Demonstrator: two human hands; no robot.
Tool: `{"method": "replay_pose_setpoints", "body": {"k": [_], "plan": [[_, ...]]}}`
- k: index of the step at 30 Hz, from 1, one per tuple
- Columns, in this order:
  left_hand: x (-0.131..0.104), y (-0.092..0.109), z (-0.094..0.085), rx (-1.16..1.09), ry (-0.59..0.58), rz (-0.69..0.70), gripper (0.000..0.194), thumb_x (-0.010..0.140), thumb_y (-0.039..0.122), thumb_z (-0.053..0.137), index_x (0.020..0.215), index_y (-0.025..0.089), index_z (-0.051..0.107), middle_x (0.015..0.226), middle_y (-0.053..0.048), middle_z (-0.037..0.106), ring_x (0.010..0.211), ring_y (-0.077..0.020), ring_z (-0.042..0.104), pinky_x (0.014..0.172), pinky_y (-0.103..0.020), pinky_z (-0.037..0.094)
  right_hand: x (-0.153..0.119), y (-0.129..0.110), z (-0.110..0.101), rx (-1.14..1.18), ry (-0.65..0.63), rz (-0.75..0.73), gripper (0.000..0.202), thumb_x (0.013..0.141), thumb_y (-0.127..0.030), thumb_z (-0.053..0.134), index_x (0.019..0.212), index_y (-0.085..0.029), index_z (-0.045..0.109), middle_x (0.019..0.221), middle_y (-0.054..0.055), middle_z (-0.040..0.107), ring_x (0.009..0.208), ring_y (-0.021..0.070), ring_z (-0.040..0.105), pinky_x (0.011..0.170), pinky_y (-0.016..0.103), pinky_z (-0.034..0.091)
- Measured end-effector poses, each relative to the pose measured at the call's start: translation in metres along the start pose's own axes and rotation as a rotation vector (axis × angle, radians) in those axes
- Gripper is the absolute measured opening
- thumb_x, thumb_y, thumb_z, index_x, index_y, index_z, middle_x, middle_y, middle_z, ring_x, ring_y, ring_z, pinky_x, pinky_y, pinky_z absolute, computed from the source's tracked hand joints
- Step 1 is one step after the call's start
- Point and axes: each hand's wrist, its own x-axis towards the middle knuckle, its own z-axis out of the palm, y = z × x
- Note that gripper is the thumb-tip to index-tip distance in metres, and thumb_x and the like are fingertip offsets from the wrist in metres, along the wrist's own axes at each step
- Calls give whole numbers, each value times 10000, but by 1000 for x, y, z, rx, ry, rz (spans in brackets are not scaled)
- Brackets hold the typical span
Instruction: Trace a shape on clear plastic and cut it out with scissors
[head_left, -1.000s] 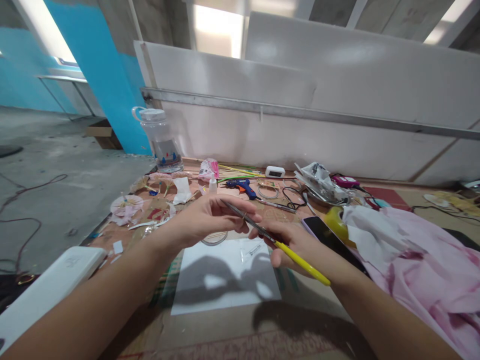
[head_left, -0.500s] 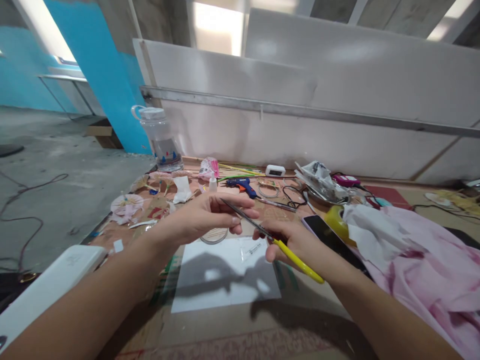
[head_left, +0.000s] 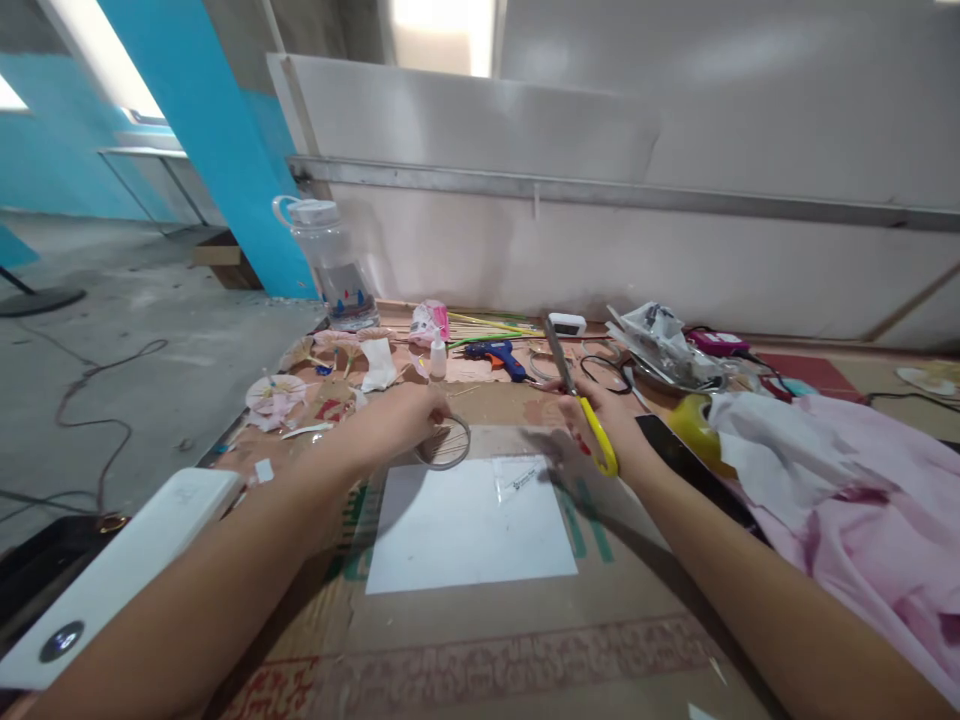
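My left hand [head_left: 417,414] is low over the cardboard, fingertips bent together at the upper left rim of a small round hoop [head_left: 444,464] with thin strands inside it. Whether they pinch the rim or something small within it is hidden. A white sheet of paper [head_left: 469,540] lies just below the hoop, a small clear packet [head_left: 519,482] with print on its upper right part. Raised to the right of the paper, my right hand [head_left: 604,425] grips yellow-handled scissors [head_left: 598,440], their dark blades pointing up and away.
A glue gun [head_left: 499,357], small white bottle [head_left: 438,358] and water bottle [head_left: 341,275] stand or lie farther back. At right are yellow tape [head_left: 697,430], a dark phone [head_left: 694,475] and pink cloth [head_left: 862,540]. A white oblong device [head_left: 142,560] is at left.
My hands have parted. My left hand has come away from the scissors' blades down to the hoop; my right hand has drawn right, tipping the scissors more upright. The view has shifted slightly.
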Motion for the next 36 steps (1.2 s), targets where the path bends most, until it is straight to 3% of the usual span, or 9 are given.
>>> {"method": "replay_pose_setpoints", "body": {"k": [6,14,18,24,30,36], "plan": [[1,3,6,94,1,-44,295,835,268,522,985,197,767,954,-127,760,844,-254,665,707,-308,423,9,17,2,92,72,86,454,797,-573,631,1057,-201,623,525,-85,374,368,64,328,349,187,243],[-1,21,17,252,12,-36,239,772,169,510,722,150,742,787,-141,718,746,-234,634,668,-304,400,11,23,5,12,-56,25,463,682,-479,729,1021,-168,671,727,14,622,470,103,475,418,237,373],[-2,20,22,281,5,-18,230,757,137,505,734,153,734,775,-125,709,697,-206,615,647,-292,386,14,27,7,-40,-52,3,508,631,-484,742,1006,-146,684,798,41,660,551,134,514,465,248,394],[-2,21,27,325,-15,-17,234,775,160,496,705,143,719,730,-118,710,657,-187,610,611,-281,376,15,30,6,-35,-95,22,529,650,-486,730,1062,-158,682,791,44,652,533,140,518,455,254,393],[-5,28,34,373,-4,-17,287,820,138,442,810,114,728,848,-153,731,765,-222,654,664,-303,412,12,21,5,-185,-71,-86,353,677,-430,730,921,-175,716,772,44,654,606,162,537,509,263,427],[-5,25,32,397,-42,-52,260,777,121,484,785,116,744,814,-168,735,750,-243,681,662,-308,445,8,15,5,-169,-124,-33,321,714,-392,689,942,-168,714,726,28,625,550,136,509,474,247,410]]}}
